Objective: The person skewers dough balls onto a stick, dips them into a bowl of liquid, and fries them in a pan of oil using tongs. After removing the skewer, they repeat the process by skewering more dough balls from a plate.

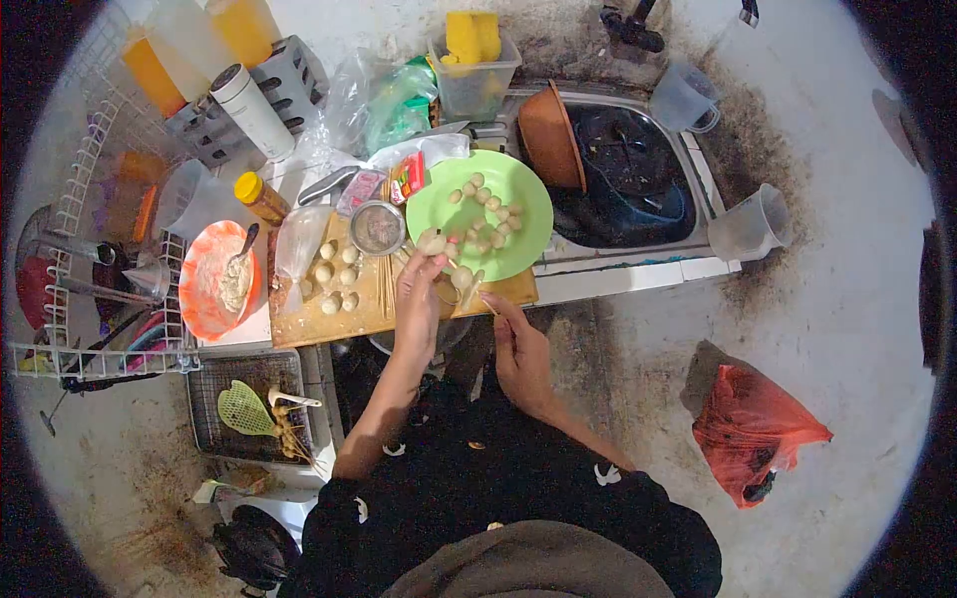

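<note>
My left hand (419, 291) pinches a pale round ball (432, 242) of dough or meatball mix at the front edge of the green plate (533, 214). Close beside it, my right hand (520, 351) has thumb and fingers closed on the lower end of a thin wooden skewer. Another pale ball (462, 278) sits between the hands, seemingly on that skewer. Several similar balls (491, 203) lie on the plate. More floury balls (348, 276) rest on the wooden board (339, 324), near a bundle of skewers (387, 284) and a small metal-rimmed bowl (378, 228).
An orange bowl (194, 289) of pale paste with a spoon stands left of the board. A yellow-capped jar (261, 197) and white flask (252, 112) are behind. The sink (688, 149) holds a brown basin (550, 138). A red plastic bag (753, 429) lies at right.
</note>
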### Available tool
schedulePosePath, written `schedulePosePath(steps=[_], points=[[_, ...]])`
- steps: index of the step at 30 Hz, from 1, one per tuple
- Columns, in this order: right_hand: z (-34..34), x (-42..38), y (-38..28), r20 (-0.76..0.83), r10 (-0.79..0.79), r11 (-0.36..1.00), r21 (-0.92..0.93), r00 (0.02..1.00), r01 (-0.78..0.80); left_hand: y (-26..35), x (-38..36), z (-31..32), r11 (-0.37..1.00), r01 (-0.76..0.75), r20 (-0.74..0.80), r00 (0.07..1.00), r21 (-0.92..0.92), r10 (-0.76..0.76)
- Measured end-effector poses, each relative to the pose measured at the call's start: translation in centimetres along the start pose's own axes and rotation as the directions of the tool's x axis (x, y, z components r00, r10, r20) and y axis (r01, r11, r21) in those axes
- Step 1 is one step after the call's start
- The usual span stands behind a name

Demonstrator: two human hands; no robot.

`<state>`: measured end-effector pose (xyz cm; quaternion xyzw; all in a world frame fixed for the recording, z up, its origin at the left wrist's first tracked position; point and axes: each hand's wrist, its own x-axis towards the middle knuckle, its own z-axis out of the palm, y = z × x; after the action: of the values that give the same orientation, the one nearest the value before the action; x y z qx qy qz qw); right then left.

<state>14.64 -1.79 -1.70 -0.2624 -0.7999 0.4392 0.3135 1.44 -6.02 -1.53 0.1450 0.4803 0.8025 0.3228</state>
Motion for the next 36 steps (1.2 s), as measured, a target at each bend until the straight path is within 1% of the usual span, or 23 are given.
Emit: schedulePosePath(steps=[2,4,6,8,11,13,16,18,19,21,23,24,26,28,31,32,33,36], points=[[0.0,-0.1,0.0,0.009,0.008,1.0,-0.003,1.0,-0.008,-0.1,0.1,-0.2,0.999,0.041,0.03,0.999,-0.03,-0.04],[0.0,-0.1,0.2,0.022,0.014,1.0,-0.005,1.0,-0.014,-0.5,0.2,-0.7,0.999,0.038,0.042,0.998,-0.016,-0.037],[0.2,-0.3,0.9,0.005,-0.072,0.997,-0.038,0.997,0.072,-0.6,0.2,-0.8,0.999,0.036,0.057,0.998,-0.001,-0.035],[0.0,-0.3,0.8,0.017,-0.084,0.994,-0.063,0.996,0.085,-0.7,0.1,-0.5,0.998,0.041,0.061,0.997,-0.046,-0.038],[0.1,-0.3,0.7,0.033,-0.082,0.991,-0.1,0.996,0.085,-0.7,0.1,-0.6,0.998,0.059,0.062,0.996,-0.012,-0.058],[0.1,-0.3,0.8,0.037,-0.07,0.991,-0.115,0.997,0.073,-0.9,0.1,-0.7,0.998,0.064,0.073,0.995,-0.026,-0.062],[0.1,-0.2,0.8,0.033,-0.107,0.988,-0.112,0.994,0.11,-1.2,0.2,-1.0,0.997,0.077,0.104,0.992,-0.022,-0.074],[0.3,-0.5,0.9,0.002,0.089,0.99,-0.108,0.996,-0.088,-0.9,0.1,-0.7,0.997,0.083,0.123,0.989,-0.004,-0.082],[0.3,-0.5,1.0,0.0,0.09,0.99,-0.108,0.996,-0.09,-0.3,-0.2,-0.2,0.998,0.064,0.153,0.986,-0.027,-0.059],[0.4,-0.4,1.2,-0.026,0.133,0.991,-0.002,0.991,-0.133,-0.3,-0.6,-0.2,0.998,0.046,0.185,0.982,-0.05,-0.037],[0.5,-0.5,1.6,-0.032,0.137,0.991,-0.007,0.99,-0.137,-1.0,-1.0,-1.2,0.995,-0.084,0.245,0.967,0.045,0.071],[0.5,-0.5,1.7,-0.035,0.138,0.99,-0.013,0.99,-0.139,-1.2,-1.1,-1.2,0.995,-0.084,0.243,0.967,0.046,0.071],[0.2,-0.3,1.0,-0.024,0.149,0.989,-0.015,0.989,-0.15,-1.6,-1.4,-1.2,0.997,-0.076,0.14,0.988,0.031,0.071],[0.1,-0.1,0.9,-0.016,0.158,0.987,-0.02,0.987,-0.158,-1.6,-1.5,-0.9,0.996,-0.068,0.116,0.991,0.051,0.062],[0.3,-0.1,1.4,-0.023,0.124,0.992,-0.008,0.992,-0.124,-1.2,-1.6,-0.4,0.995,-0.065,0.061,0.996,0.08,0.06],[0.3,-0.1,1.5,-0.023,0.084,0.996,-0.037,0.996,-0.084,-1.1,-1.6,-0.4,0.994,-0.07,0.03,0.997,0.089,0.067],[0.3,-0.1,1.6,-0.024,0.044,0.997,-0.066,0.999,-0.045,-1.2,-1.6,-0.4,0.994,-0.07,0.028,0.997,0.09,0.067],[0.5,0.0,1.5,-0.049,0.08,0.997,-0.012,0.996,-0.081,-1.0,-1.6,-0.4,0.989,-0.089,0.011,0.996,0.118,0.088]])
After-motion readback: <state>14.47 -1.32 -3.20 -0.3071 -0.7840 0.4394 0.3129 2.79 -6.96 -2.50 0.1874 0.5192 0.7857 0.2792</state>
